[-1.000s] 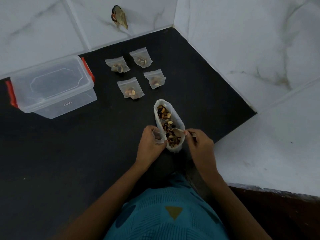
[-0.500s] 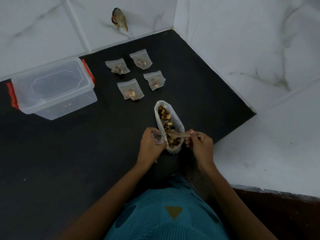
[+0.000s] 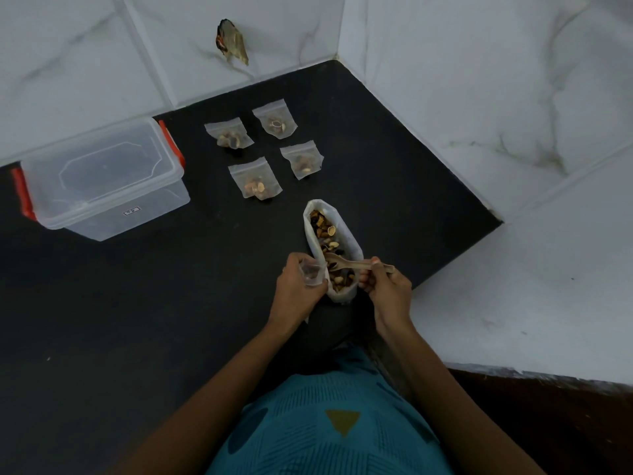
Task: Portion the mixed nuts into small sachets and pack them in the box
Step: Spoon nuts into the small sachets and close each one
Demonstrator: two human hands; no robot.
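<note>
Forearms reach forward from the lower edge and draw together over the black counter [image 3: 137, 303]. The left hand [image 3: 296, 289] has its fingers curled round a small clear sachet [image 3: 312, 273] and holds it against the left wall of the open bag [image 3: 347, 236] of mixed nuts [image 3: 325, 231]. The right hand [image 3: 387, 289] sits just right of the bag, thumb on top, pinching the handle of a pale spoon [image 3: 349, 264]. The spoon lies crosswise over the bag's near end, its bowl down among the nuts. The bag rests on the counter between the two hands. Four filled sachets [image 3: 255, 180] lie beyond it in two rows. The clear box [image 3: 102, 180], with its lid on and red clips, sits well apart at the far left.
</note>
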